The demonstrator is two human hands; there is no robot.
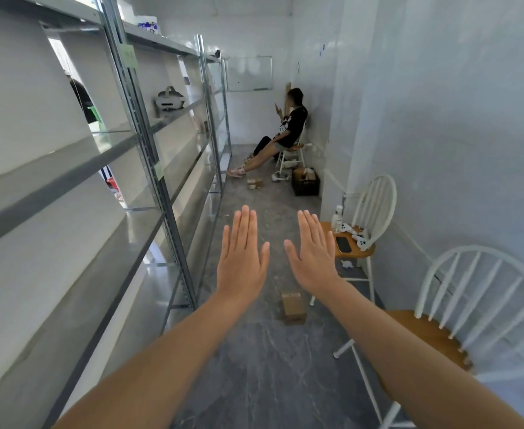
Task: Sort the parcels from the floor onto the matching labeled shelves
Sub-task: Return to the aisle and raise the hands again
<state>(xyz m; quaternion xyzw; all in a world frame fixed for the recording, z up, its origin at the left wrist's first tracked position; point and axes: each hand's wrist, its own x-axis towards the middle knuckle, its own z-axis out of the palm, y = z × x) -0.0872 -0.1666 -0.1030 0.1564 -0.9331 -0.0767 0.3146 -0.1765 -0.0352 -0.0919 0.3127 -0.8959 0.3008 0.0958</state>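
My left hand [242, 258] and my right hand [314, 253] are stretched out in front of me, palms down, fingers straight and together, holding nothing. Below them on the grey floor lies a small brown cardboard parcel [292, 307]. Farther down the aisle are two more small parcels [254, 183] on the floor and a black crate [305, 183] with parcels in it. Metal shelves [149, 125] run along the left side, with green labels [130, 55] on the uprights. The label text is too small to read.
A person [280, 134] sits on a chair at the far end of the aisle. Two white chairs [375, 212] [471, 311] stand along the right wall; the farther one holds a phone, a bottle and white controllers. A headset [169, 99] sits on a middle shelf.
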